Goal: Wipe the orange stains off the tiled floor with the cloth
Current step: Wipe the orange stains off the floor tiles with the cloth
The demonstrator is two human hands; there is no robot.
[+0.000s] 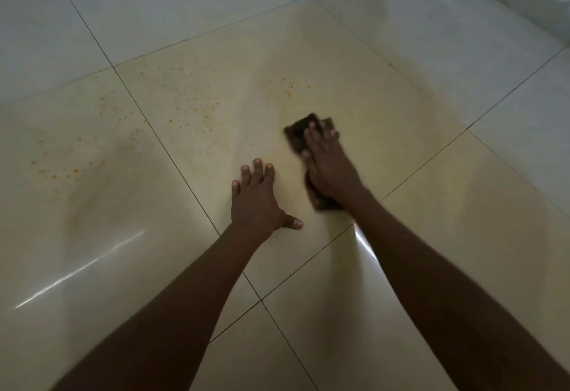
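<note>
The glossy cream tiled floor [401,150] is only partly cleaned, by my reading. The right hand [328,168] lies flat on a dark brown folded cloth [300,131], fingers straight and slightly spread, pressing it to the tile; nothing shows the fingers curling round it. The cloth sits near the middle of the central tile, just right of the left hand [256,202] and apart from it. Its edges are blurred, so its exact outline cannot be given.

The left hand rests palm down on the bare tile, fingers splayed and thumb stuck out to the side, holding nothing; it appears to serve as a brace.

Work outstanding: a small cluster of orange specks [290,89] lies beyond the cloth, near but not touching it. A wider scatter of orange spots [191,103] covers the left part of the same tile, and further orange stains [61,171] and faint smears mark the next tile to the left, across the dark grout line [148,122]. The area directly around the cloth shows no distinct specks, which suggests that patch is done. I judge well over half the staining remains.

The cloth's long axis runs along the forearm, from the wrist end away from the person, leaning slightly left, its far end pointing towards the small cluster.
</note>
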